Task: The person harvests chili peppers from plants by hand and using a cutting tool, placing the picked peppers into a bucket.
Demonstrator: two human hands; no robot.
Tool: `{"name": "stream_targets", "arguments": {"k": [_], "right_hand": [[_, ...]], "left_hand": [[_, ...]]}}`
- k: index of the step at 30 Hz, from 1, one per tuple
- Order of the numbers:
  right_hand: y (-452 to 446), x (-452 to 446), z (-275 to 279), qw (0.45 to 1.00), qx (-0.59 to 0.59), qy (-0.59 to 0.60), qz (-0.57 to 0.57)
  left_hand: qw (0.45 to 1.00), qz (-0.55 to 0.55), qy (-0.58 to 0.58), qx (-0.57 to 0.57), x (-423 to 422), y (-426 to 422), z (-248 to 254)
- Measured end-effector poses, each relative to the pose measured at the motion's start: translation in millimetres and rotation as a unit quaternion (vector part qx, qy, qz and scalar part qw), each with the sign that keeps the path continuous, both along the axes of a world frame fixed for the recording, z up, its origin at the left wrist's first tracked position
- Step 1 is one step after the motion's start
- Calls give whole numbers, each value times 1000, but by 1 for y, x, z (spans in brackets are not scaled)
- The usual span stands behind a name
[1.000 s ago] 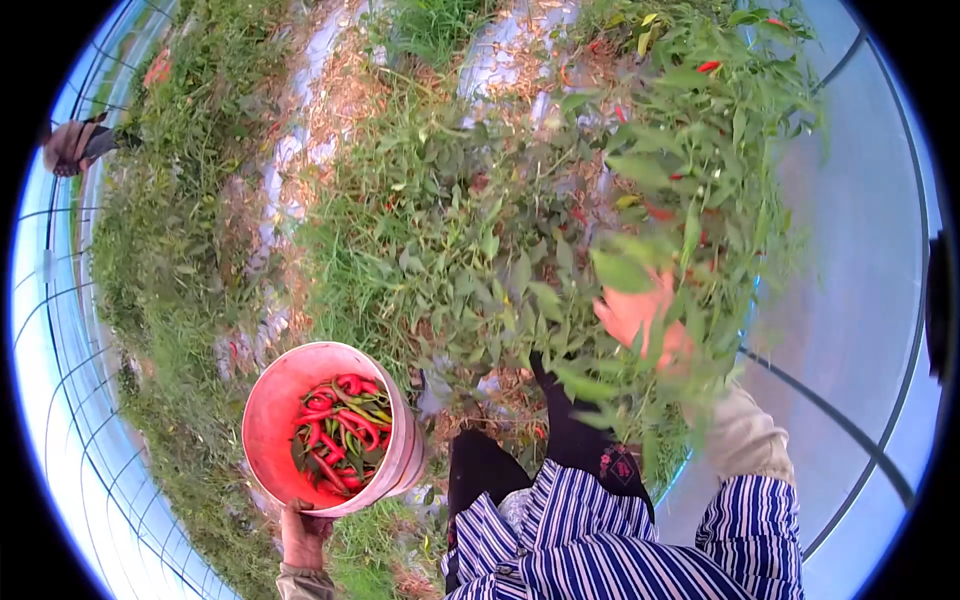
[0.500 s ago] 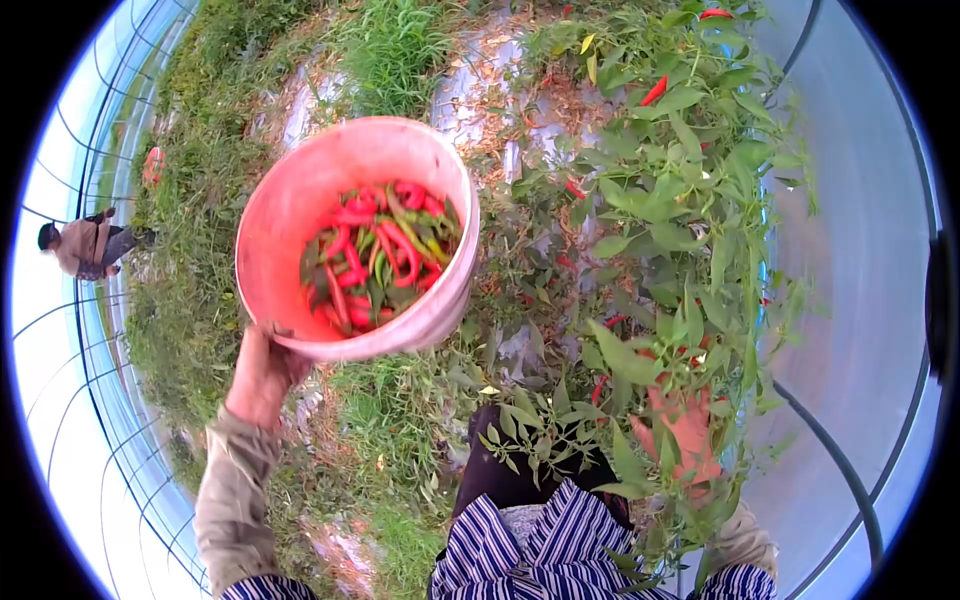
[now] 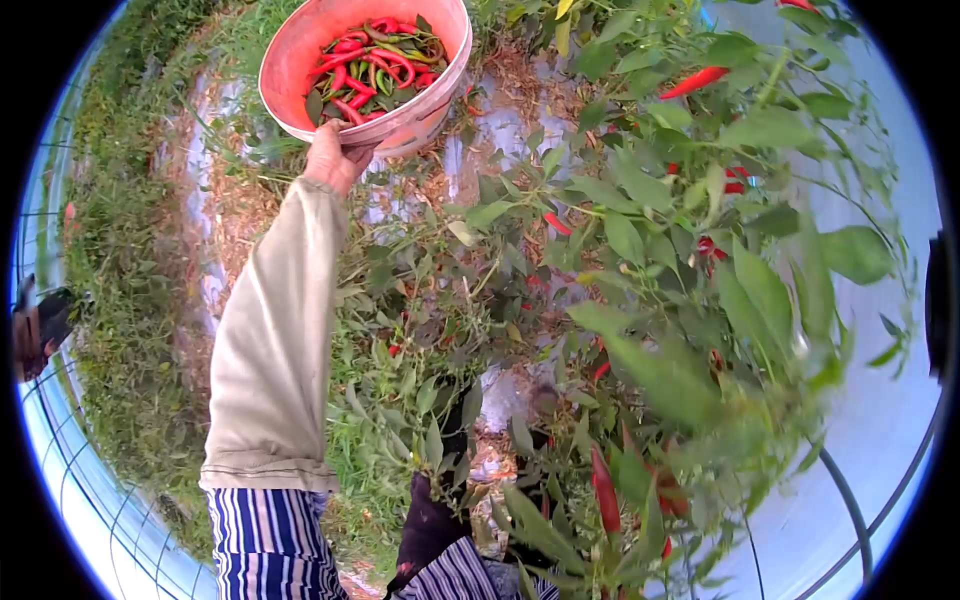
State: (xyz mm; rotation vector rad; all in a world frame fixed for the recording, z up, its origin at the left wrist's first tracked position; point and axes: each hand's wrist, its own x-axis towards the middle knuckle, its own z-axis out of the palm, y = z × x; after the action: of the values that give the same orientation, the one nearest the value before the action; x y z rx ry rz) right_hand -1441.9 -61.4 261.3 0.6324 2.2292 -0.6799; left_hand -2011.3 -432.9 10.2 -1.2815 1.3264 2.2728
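My left hand, arm stretched forward, is closed on the near rim of a pinkish-white bucket. The bucket is tilted toward me and holds many red chili peppers, with some green ones and dark leaves among them. Pepper plants fill the middle and right, their nearest leaves blurred. Among the low leaves hangs a red chili pepper. Close beside it, a reddish-brown patch shows through the foliage; it may be part of my right hand, but leaves cover it and its fingers cannot be made out.
More red chilies hang higher up, one red chili near the top right. Clear plastic sheeting with dark hoops stands along the right. Weeds grow at left, where another person is partly visible. My dark trouser leg is among the plants.
The bucket has moved forward, away from me, in my left hand, and that arm is now extended. My right hand, seen open-fingered among leaves before, is now largely hidden. My view has shifted.
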Motion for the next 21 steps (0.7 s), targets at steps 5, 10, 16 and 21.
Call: {"name": "stream_targets", "arguments": {"k": [5,10,16,21], "right_hand": [[-16,-8,-18,995,2,-84,-57],[-21,-8,-22,991,-5,-104,-81],[-18,11,-17,994,-33,-64,-86],[-2,37,-11,996,-65,-12,-62]], "left_hand": [[982,128,-42,131,15,19,-116],[993,-2,-66,100,56,33,-113],[948,-290,-72,-106,125,-6,9],[930,-290,-97,-205,283,-87,76]]}}
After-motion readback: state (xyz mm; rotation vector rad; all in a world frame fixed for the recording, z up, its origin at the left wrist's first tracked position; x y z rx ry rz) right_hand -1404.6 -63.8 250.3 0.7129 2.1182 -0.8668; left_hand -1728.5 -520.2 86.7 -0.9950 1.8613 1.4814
